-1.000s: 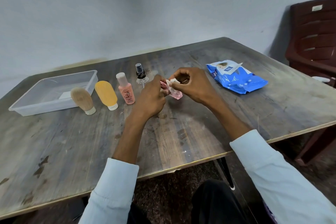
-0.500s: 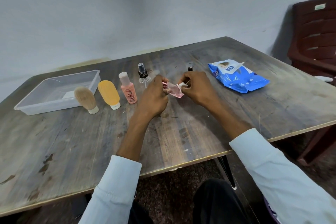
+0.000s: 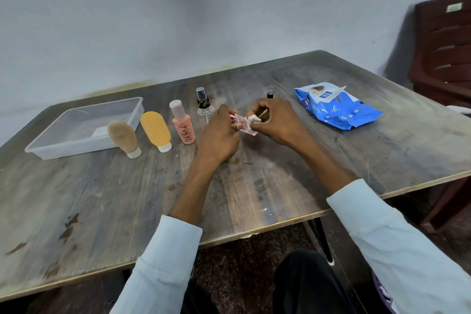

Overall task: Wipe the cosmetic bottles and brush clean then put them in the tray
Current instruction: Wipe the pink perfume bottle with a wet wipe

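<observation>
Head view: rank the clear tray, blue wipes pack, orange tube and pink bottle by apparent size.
1. clear tray
2. blue wipes pack
3. orange tube and pink bottle: too alike to rank.

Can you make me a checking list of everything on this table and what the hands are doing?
Surface: worn wooden table, scuffed and stained.
Job's things: clear tray at far left, with a pale flat patch showing inside it. Beside it stand a beige tube, a yellow tube and a pink bottle. A spray pump stands behind. A small pink bottle is in the hands.
Clutter: blue wipes pack, flap open; a small black cap behind the right hand.
Grippers: left hand holds the small pink bottle; right hand pinches a white wipe against it.
Cables: nothing seen.
Surroundings: grey wall, dark red chair at right.
</observation>
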